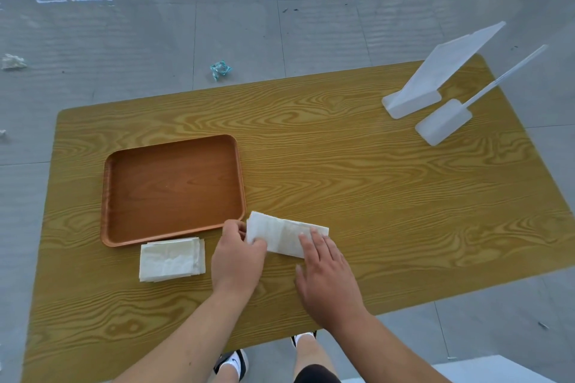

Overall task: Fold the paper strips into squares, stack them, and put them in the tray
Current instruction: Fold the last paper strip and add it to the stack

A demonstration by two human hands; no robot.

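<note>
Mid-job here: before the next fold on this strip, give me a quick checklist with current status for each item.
1. Paper strip lying flat on the table: ok.
2. Left hand gripping the strip's left end: ok, fingers pinch that edge.
3. Right hand pinning the other end: ok, fingers flat on the paper.
4. Strip edges aligned for a square fold: cannot tell, the hands cover part of it.
5. Stack of folded squares ready beside the tray: ok, though its edges are slightly fanned.
6. Tray free to receive the stack: ok, nothing in it.
</note>
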